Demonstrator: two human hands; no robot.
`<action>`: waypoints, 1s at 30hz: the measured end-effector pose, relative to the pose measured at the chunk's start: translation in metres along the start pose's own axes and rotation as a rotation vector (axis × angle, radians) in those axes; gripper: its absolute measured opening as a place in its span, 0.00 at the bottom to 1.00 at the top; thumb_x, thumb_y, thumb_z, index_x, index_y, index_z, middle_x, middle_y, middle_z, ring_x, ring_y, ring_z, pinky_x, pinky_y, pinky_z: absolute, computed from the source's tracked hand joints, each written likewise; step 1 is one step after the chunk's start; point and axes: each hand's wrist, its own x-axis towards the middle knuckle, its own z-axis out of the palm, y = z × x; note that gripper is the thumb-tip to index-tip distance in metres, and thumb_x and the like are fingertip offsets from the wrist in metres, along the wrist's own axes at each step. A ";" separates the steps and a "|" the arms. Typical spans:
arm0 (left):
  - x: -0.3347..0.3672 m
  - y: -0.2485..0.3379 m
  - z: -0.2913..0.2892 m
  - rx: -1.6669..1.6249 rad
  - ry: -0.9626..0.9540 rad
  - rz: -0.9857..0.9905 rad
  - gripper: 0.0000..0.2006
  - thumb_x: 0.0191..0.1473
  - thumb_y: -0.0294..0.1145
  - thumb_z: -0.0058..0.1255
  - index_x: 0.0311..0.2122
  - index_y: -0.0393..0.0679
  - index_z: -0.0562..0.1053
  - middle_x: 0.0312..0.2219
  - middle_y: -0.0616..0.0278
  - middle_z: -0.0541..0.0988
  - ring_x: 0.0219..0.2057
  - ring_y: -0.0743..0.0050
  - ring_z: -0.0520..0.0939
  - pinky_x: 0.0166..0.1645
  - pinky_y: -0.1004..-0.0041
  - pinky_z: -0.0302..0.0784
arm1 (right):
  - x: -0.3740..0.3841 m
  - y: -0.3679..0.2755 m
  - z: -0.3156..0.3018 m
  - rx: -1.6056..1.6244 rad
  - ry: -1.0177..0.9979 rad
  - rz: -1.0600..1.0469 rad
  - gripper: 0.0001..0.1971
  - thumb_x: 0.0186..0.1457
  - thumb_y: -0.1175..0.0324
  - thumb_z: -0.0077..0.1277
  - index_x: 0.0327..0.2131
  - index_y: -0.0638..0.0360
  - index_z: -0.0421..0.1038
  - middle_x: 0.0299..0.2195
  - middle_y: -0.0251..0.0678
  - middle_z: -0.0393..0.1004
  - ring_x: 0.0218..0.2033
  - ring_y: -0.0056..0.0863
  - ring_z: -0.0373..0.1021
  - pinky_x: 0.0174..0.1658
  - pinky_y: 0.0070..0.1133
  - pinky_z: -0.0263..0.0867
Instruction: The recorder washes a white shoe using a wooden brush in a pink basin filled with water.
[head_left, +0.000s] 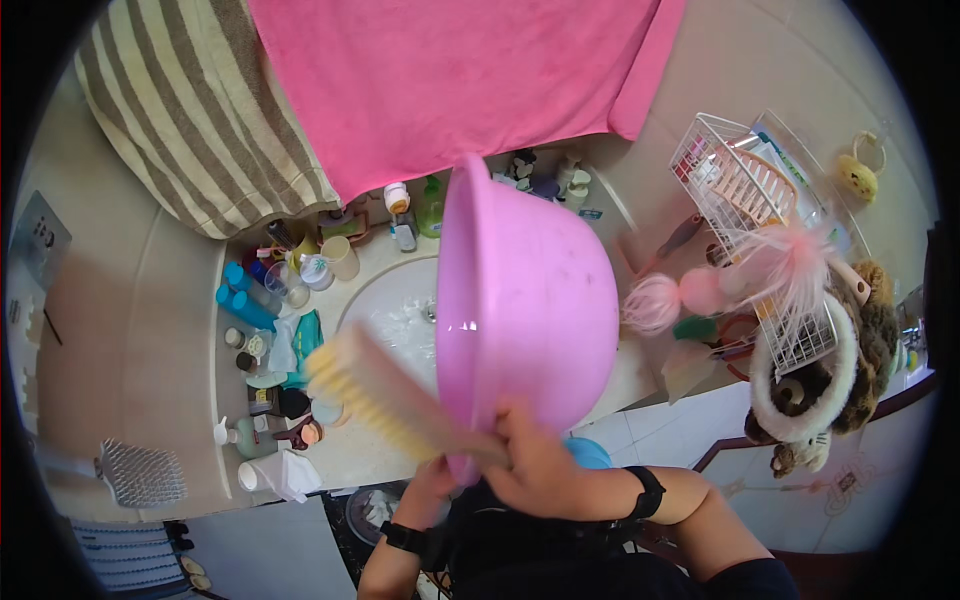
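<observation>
A pink plastic basin (555, 290) is tipped on its side over the white sink (385, 292), its open side facing left. My left hand (430, 490) grips the basin's rim at the near end; its fingers are partly hidden by the rim and the brush. My right hand (535, 465) is closed round the handle of a scrub brush (385, 395) with pale yellow bristles. The brush is blurred by motion and extends to the left, across the near part of the basin's rim. White suds show in the sink beside the basin.
Bottles, cups and jars crowd the counter's left side, near a blue bottle (245, 308) and a white paper roll (262, 474). A pink towel (460, 80) and a striped towel (200, 110) hang behind. On the right hangs a white wire basket (712, 165) with pink fluffy things.
</observation>
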 end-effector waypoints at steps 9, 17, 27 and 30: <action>-0.059 0.055 -0.022 0.118 0.316 0.334 0.22 0.43 0.26 0.44 0.47 0.37 0.63 0.40 0.55 0.72 0.40 0.64 0.76 0.44 0.66 0.73 | -0.012 0.061 -0.009 0.480 0.149 0.318 0.12 0.56 0.72 0.43 0.41 0.64 0.55 0.22 0.35 0.69 0.22 0.20 0.70 0.23 0.16 0.66; -0.070 0.068 0.010 0.431 0.547 0.658 0.25 0.40 0.18 0.45 0.48 0.42 0.61 0.34 0.60 0.72 0.31 0.71 0.76 0.29 0.77 0.71 | -0.028 0.110 -0.051 -0.112 -0.075 0.546 0.12 0.54 0.64 0.47 0.37 0.63 0.68 0.16 0.36 0.70 0.14 0.22 0.68 0.19 0.20 0.62; -0.073 0.074 0.029 0.479 0.652 0.671 0.25 0.41 0.18 0.47 0.48 0.43 0.60 0.32 0.65 0.71 0.25 0.81 0.74 0.21 0.83 0.66 | 0.106 0.136 -0.055 -0.573 0.079 -0.042 0.13 0.51 0.62 0.49 0.38 0.59 0.66 0.25 0.45 0.72 0.25 0.44 0.70 0.26 0.32 0.66; -0.074 0.070 0.026 0.590 0.674 0.630 0.24 0.42 0.19 0.48 0.48 0.42 0.60 0.33 0.64 0.71 0.27 0.80 0.75 0.23 0.83 0.69 | 0.167 0.151 -0.045 -0.694 -0.031 -0.212 0.12 0.51 0.64 0.48 0.38 0.57 0.67 0.30 0.42 0.72 0.30 0.41 0.70 0.30 0.31 0.66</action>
